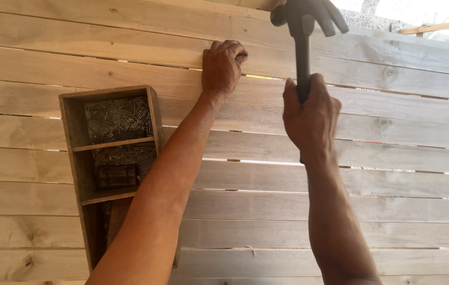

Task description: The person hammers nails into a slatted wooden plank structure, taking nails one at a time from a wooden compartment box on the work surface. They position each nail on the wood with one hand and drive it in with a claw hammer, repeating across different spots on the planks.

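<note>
Item 1. My left hand (223, 66): fingertips pinched together at the upper edge of a plank, thumb and forefinger closed on something too small to make out, most likely a nail held upright against the wood; I cannot tell for certain. Knuckles were turned toward me, the wrist bent back, the forearm running down and left across the planks and over the right side of the tray. Held so, I judge, to keep the point steady and the rest of the hand low, out of the hammer's path.

Item 2. My right hand (309, 113): fingers clenched round the dark handle of a claw hammer (305, 31), gripped about mid-handle. The head was raised above and to the right of the left fingertips, claws pointing right, near the top edge of the planked surface. Forearm came up from the bottom edge, nearly straight, wrist cocked back. The mid-handle grip suits short, controlled taps, in my judgement.

Item 3. Planked surface (393, 184): pale, weathered boards laid side by side, narrow gaps between, knots showing toward the right side.

Item 4. Wooden tray (71, 148): open, divided into compartments, lying on the planks toward the left edge, near my left forearm. Upper compartment held loose nails (119, 119); the middle one more nails and a small dark block (116, 177). Lower compartment partly hidden by my arm.
</note>
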The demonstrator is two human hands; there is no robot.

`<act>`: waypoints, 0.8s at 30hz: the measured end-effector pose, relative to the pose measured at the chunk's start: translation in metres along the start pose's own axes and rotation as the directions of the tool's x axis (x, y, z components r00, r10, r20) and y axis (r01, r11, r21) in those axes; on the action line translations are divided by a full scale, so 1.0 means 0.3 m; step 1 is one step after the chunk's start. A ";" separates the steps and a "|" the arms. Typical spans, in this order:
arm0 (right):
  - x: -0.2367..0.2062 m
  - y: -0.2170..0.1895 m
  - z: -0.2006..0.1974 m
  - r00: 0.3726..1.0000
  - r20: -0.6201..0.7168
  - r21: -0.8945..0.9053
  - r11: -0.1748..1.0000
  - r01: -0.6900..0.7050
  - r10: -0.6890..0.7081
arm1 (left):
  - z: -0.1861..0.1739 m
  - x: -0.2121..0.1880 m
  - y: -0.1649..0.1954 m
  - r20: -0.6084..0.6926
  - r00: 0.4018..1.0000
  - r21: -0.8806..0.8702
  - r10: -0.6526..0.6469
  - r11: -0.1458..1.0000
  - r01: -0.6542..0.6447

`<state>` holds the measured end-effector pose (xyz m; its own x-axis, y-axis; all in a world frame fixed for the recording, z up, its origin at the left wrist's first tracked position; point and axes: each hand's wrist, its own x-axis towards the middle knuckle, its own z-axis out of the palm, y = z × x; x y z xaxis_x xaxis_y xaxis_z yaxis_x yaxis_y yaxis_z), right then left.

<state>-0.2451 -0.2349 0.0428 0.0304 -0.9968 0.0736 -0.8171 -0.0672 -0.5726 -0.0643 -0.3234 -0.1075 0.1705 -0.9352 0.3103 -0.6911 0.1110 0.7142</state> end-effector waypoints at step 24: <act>-0.045 0.054 0.172 1.000 0.024 -0.086 0.996 -0.002 0.004 | -0.046 0.000 0.038 -0.031 0.999 -0.017 0.043 0.999 -0.044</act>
<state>-0.2292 -0.2248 -0.0095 0.0406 -0.9979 0.0514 -0.8638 -0.0609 -0.5002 -0.0624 -0.3174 -0.0906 0.1623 -0.9187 0.3602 -0.6859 0.1574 0.7105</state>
